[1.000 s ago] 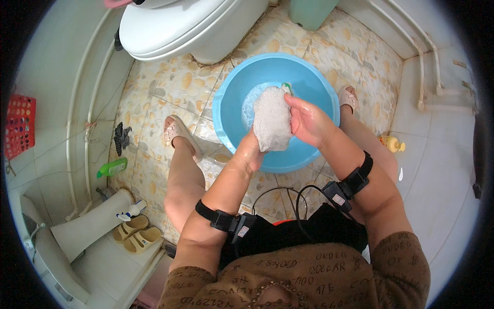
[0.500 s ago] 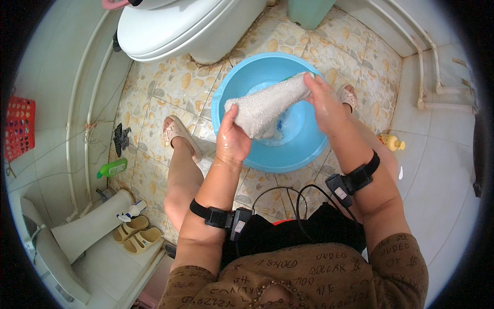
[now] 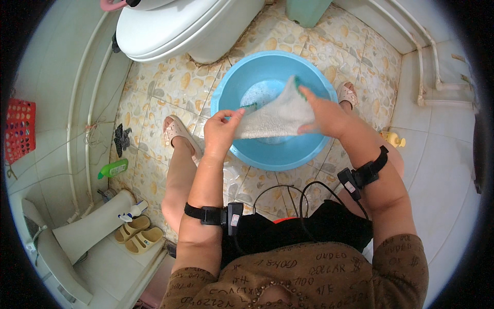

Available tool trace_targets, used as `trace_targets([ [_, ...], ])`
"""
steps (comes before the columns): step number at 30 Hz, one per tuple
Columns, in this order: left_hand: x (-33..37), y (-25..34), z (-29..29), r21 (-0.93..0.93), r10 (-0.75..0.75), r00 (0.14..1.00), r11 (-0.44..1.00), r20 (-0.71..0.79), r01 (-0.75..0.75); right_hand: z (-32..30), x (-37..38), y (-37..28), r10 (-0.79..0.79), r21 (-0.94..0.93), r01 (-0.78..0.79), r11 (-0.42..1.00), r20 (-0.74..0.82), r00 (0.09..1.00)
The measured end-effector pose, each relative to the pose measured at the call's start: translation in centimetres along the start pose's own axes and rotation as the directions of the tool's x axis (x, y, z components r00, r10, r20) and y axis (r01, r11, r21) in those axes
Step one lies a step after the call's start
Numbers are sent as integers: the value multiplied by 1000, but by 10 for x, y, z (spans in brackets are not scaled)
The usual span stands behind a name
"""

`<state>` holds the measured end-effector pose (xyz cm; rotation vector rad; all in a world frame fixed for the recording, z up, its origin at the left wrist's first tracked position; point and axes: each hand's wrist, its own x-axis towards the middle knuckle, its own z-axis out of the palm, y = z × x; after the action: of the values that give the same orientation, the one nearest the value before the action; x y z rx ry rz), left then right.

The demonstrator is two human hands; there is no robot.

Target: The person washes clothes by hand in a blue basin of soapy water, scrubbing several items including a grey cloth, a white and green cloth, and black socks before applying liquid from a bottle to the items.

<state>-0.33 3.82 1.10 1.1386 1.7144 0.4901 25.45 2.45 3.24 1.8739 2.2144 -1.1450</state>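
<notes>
A person is sitting with a blue tub (image 3: 280, 160) between their feet. A pale, fuzzy cloth (image 3: 272, 121) with green on its edge is hanging over the tub, stretching from one hand to the other. The left hand (image 3: 221, 131) is holding the left end. Its thumb and pointing finger are pinching the cloth, and the other fingers are curling in. The right hand (image 3: 327, 116) is touching the right end. Its thumb is staying low, apart from the fingers, which are reaching up near the green corner. This hand is looking blurry, so one cannot tell how tightly its fingers are pressing. White suds (image 3: 260, 92) are floating in the tub under the cloth.

The person is wearing a brown top (image 3: 309, 273) and pale sandals (image 3: 180, 135). A black band (image 3: 211, 215) is wrapping around the left arm, and another band (image 3: 368, 172) is going around the right arm. A white toilet (image 3: 170, 31) is standing past the tub, to the left, and a green bin (image 3: 307, 11) is standing near it. On the left side, a green bottle (image 3: 113, 168) is lying on the floor, and two tan slippers (image 3: 136, 234) are resting side by side. A yellow bottle (image 3: 393, 139) is showing beside the right leg.
</notes>
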Motion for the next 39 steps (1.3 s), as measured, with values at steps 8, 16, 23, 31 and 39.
trace_targets([
  [8, -8, -22, 6, 643, 232, 964, 720, 130, -260, 10, -3, -1, -57, 33, 55, 998, 57, 997],
  [16, -32, 14, 25, -703, 482, 818, 697, 314, -141, -1, -15, -92, -556, -63, 610, 790, -493, 669],
  [23, -25, 26, 34, -761, -256, 832, 337, 493, 554, -5, 28, -58, -317, 70, 436, 897, -585, 747],
  [31, -14, -15, 50, -663, 230, 623, 201, 748, 721, 43, -28, -117, -495, 156, 525, 837, -195, 847],
  [39, -40, 11, 69, -888, -95, 903, 167, 419, 429, 52, 47, -60, 65, 375, 67, 925, -327, 943],
])
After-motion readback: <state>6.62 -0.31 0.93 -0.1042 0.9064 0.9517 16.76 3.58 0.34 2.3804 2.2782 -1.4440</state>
